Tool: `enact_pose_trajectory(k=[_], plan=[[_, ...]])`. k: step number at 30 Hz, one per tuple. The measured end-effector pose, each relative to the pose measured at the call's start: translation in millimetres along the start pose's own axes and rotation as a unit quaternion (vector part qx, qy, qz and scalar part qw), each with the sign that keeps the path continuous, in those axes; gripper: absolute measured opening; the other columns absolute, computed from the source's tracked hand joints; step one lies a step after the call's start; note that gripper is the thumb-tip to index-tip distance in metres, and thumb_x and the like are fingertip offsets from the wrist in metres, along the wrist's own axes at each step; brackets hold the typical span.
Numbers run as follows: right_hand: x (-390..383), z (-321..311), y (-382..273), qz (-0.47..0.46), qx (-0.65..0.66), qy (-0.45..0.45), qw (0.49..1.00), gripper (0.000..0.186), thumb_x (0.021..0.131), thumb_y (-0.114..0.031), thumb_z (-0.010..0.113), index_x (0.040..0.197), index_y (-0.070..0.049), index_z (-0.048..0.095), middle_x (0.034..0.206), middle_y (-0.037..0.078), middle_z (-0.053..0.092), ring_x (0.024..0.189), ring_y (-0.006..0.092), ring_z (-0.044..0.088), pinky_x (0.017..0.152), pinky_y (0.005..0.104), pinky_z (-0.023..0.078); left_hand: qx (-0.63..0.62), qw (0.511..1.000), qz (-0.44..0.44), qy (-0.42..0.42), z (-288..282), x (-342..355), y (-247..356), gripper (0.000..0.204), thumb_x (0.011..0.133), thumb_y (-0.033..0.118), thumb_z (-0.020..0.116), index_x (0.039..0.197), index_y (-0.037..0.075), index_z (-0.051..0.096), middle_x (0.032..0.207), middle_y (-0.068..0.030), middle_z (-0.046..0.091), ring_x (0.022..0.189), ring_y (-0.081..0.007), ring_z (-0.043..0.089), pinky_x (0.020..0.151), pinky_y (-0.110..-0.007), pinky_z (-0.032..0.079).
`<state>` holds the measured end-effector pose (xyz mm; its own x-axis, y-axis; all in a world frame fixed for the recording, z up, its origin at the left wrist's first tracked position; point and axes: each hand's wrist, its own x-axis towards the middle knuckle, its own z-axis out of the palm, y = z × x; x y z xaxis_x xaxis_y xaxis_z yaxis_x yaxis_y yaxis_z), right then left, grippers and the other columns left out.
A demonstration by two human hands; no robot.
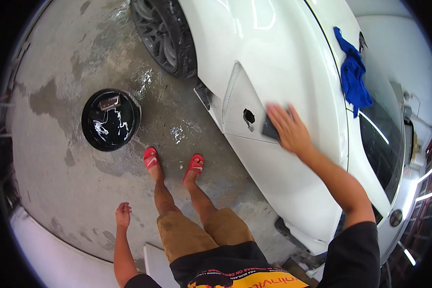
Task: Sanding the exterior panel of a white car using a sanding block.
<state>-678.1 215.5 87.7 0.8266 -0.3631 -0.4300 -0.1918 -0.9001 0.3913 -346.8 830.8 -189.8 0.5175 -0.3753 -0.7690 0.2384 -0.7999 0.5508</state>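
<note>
Head view: I see the right hand (289,130) flat over a dark pad (270,129) on the white car (293,53), fingers straight, not clenched. The pad peeks out at nine o'clock; I can't tell its long way. A black hole (248,115) is near it, at ten o'clock. The loose left hand (123,214) is far off, at eight.
</note>
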Motion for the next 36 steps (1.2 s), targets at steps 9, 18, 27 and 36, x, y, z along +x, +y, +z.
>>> enact_pose_trajectory(k=[9,18,27,36], plan=[[82.3,-40.9,16.2,-0.041,-0.059,0.095,0.993,0.070,0.081,-0.010,0.047,0.149,0.001,0.037,0.159,0.011,0.035,0.148,0.0229,0.031,0.121,0.0515,0.020,-0.046,0.994,-0.089,0.033,68.9,-54.0,-63.9,0.025,0.101,0.020,0.051,0.107,0.001,0.066,0.085,-0.0105,0.069,0.070,-0.0172,0.066,0.063,-0.033,0.055],[42.6,-6.9,6.7,-0.023,-0.013,0.082,0.996,0.069,0.082,-0.011,0.049,0.149,0.002,0.038,0.162,0.013,0.029,0.150,0.0271,0.027,0.122,0.0526,0.017,-0.072,0.971,-0.198,0.117,85.1,-140.1,-151.9,0.022,0.100,0.018,0.052,0.105,0.000,0.065,0.085,-0.0106,0.067,0.070,-0.0158,0.065,0.061,-0.030,0.055],[110.5,-17.9,-4.1,0.030,0.014,0.167,0.985,0.077,0.078,-0.011,0.053,0.151,0.005,0.032,0.161,0.014,0.030,0.148,0.0283,0.029,0.120,0.0572,0.016,-0.197,0.956,-0.164,0.143,112.7,-152.9,-160.0,0.024,0.099,0.018,0.050,0.101,0.000,0.066,0.078,-0.0104,0.068,0.067,-0.0181,0.066,0.060,-0.033,0.053],[77.5,14.1,-12.2,0.072,0.015,0.149,0.986,0.082,0.076,-0.011,0.057,0.152,0.006,0.029,0.162,0.019,0.026,0.149,0.0320,0.027,0.120,0.0603,0.013,-0.136,0.968,-0.183,0.105,126.5,-141.3,-114.8,0.027,0.096,0.024,0.056,0.099,0.001,0.069,0.078,-0.0113,0.071,0.066,-0.0191,0.068,0.066,-0.035,0.055]])
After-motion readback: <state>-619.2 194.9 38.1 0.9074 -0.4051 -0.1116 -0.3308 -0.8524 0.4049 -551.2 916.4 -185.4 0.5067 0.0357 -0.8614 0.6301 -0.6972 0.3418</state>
